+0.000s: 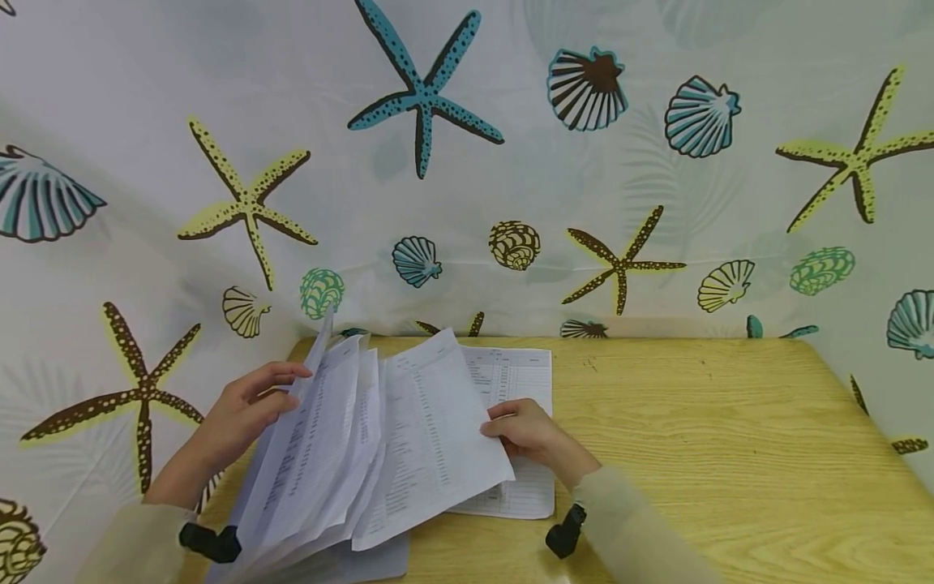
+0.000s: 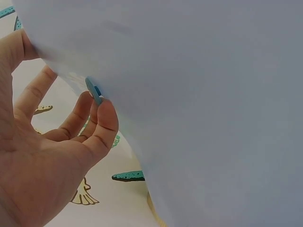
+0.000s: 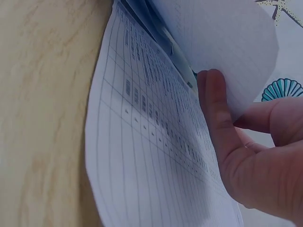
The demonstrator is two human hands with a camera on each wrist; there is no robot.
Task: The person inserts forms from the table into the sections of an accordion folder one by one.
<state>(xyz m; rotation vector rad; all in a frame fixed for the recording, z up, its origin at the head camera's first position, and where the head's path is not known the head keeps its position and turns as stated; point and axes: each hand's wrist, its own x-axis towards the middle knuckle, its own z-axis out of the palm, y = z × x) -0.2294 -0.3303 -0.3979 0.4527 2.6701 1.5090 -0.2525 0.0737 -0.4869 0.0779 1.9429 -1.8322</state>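
My left hand (image 1: 244, 414) holds the left edge of several printed sheets (image 1: 310, 454), which stand tilted up in a loose fan. The back of a pale sheet (image 2: 199, 104) fills most of the left wrist view. A small blue flat piece (image 2: 93, 90) shows at the left fingertips; its kind is unclear. My right hand (image 1: 529, 430) pinches the right edge of one printed sheet (image 1: 430, 438), lifted at a slant from the others. Beneath that sheet and hand, a ruled printed page (image 1: 536, 377) lies on the table, partly covered.
The wooden table (image 1: 693, 438) extends to the right of the papers. A light-coloured cover or sheet edge (image 1: 387, 564) lies under the fan at the front. Behind and at both sides hangs a white curtain (image 1: 467, 203) printed with starfish and shells.
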